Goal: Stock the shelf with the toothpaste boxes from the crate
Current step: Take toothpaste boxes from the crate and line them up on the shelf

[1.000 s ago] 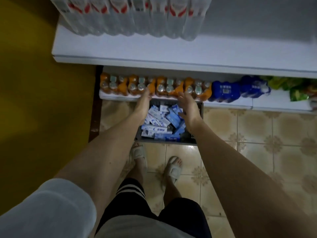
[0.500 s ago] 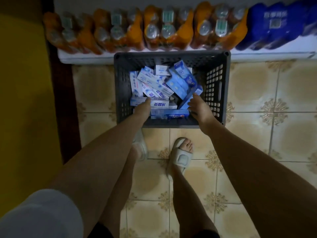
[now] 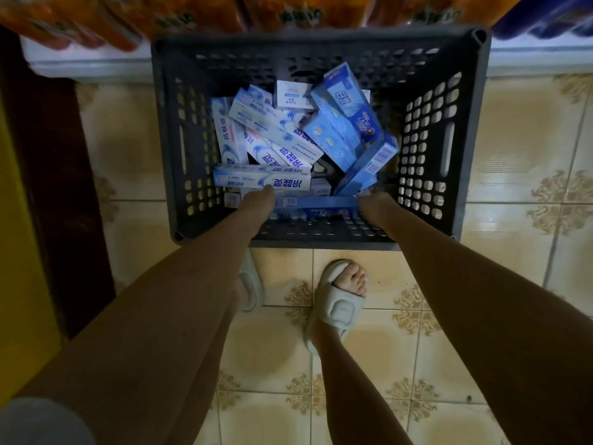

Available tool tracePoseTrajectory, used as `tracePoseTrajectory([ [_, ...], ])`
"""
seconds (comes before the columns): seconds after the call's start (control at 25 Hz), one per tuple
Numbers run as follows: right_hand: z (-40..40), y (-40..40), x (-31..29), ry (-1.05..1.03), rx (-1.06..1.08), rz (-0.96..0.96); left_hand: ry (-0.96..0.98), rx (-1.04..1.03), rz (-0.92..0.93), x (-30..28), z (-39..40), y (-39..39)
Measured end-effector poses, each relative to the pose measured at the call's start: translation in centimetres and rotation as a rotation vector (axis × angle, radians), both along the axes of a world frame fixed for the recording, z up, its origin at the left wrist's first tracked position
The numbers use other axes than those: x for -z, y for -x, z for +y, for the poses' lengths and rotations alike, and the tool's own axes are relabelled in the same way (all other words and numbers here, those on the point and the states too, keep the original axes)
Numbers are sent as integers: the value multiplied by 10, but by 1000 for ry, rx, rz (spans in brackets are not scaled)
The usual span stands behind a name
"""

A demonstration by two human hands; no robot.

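From the head view you are looking straight down into the grey crate (image 3: 321,49), which stands on the tiled floor (image 3: 513,187) with its far wall against the edge of the bottom shelf (image 3: 96,64). Both your arms reach down over the crate's near wall. Your left hand (image 3: 258,200) is at the near left of the pile, touching the end of a white toothpaste box (image 3: 261,178) that lies crosswise; your fingers are out of sight below the wrist, so you cannot tell whether they are spread or clamped on anything. Your right hand (image 3: 373,202) is at the near right, at the end of a dark blue box (image 3: 316,207) that lies flat along the near wall between the two hands; its fingers are hidden as well and its grip cannot be told. The rest of the toothpaste boxes (image 3: 282,130) lie jumbled in the crate, white ones to the left and light blue ones (image 3: 349,123) leaning at the right. Orange bottle packs (image 3: 192,11) and a blue pack (image 3: 552,14) sit on the shelf beyond. Your right foot in a pale slipper (image 3: 340,303) stands just before the crate.
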State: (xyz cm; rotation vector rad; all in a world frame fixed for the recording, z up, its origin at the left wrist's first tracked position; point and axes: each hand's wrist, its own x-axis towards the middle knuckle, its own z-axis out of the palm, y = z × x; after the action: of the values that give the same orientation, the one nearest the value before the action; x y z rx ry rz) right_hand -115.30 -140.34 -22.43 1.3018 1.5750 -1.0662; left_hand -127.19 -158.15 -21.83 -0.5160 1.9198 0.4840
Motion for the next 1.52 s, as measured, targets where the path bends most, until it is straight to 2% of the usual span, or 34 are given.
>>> tracePoseTrajectory([
  [0.08,-3,3,6,19,-32,-3,-11,42,5,6,0,-1],
  [0.36,-6,3,4,-5,72,47,-116,30,-75,7,-6,1],
  [0.6,-9,8,-28,-115,322,240,-171,-62,-83,-29,-11,15],
  [0.72,-11,7,-43,-66,356,322,-165,-192,-72,-22,-16,27],
  [0.84,-13,4,-56,-44,429,417,-180,-204,-24,-48,-8,33],
  [1.04,-10,0,-80,-75,361,403,-229,-232,-144,-83,-10,35],
  [1.16,-10,5,-116,-104,367,417,-290,-186,-195,-129,-6,44],
  [1.24,-8,10,-151,-99,461,443,-337,-122,-255,-170,-6,54],
  [1.36,-1,19,-226,-38,609,523,-382,-59,-329,-246,-13,71],
  [1.52,6,36,-344,47,703,614,-438,69,-467,-361,-19,77],
])
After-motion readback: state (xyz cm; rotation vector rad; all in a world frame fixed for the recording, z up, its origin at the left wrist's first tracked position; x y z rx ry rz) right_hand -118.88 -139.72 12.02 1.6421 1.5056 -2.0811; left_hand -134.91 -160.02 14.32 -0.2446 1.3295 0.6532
